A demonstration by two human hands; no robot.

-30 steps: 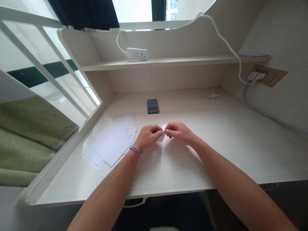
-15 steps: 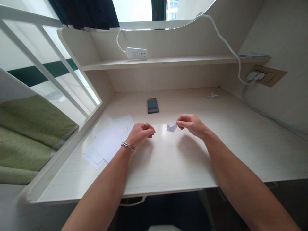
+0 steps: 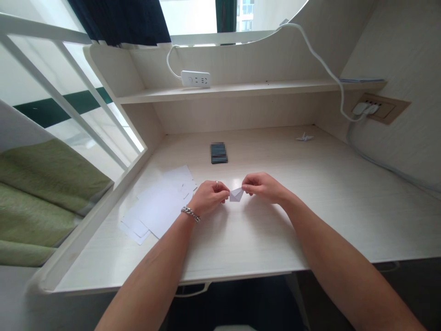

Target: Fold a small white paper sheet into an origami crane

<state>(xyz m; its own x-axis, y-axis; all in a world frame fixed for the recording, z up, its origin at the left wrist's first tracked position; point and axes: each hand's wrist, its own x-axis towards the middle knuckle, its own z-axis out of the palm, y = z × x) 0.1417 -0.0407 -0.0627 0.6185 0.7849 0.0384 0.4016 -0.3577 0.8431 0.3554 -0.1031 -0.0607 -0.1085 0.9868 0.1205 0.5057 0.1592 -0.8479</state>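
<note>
A small folded piece of white paper (image 3: 236,195) is held just above the desk between my two hands. My right hand (image 3: 262,186) pinches its right corner between thumb and fingers. At the paper's left edge, my left hand (image 3: 209,196) has thumb and fingers closed on it; a ring and a chain bracelet are on this hand and wrist. Creases show on the paper's near face. Left of my left hand lie several white paper sheets (image 3: 158,202), overlapping, with small scraps on top.
A folded paper crane (image 3: 304,137) sits at the desk's back right. Behind my hands is a dark pixelated rectangular object (image 3: 219,153). A white power strip (image 3: 195,79) rests on the shelf (image 3: 241,90). A white cable (image 3: 324,59) runs down to the wall socket (image 3: 386,109).
My right hand has moved left and slightly nearer with the folded paper. My left hand has shifted right and taken hold of the paper's left edge.
</note>
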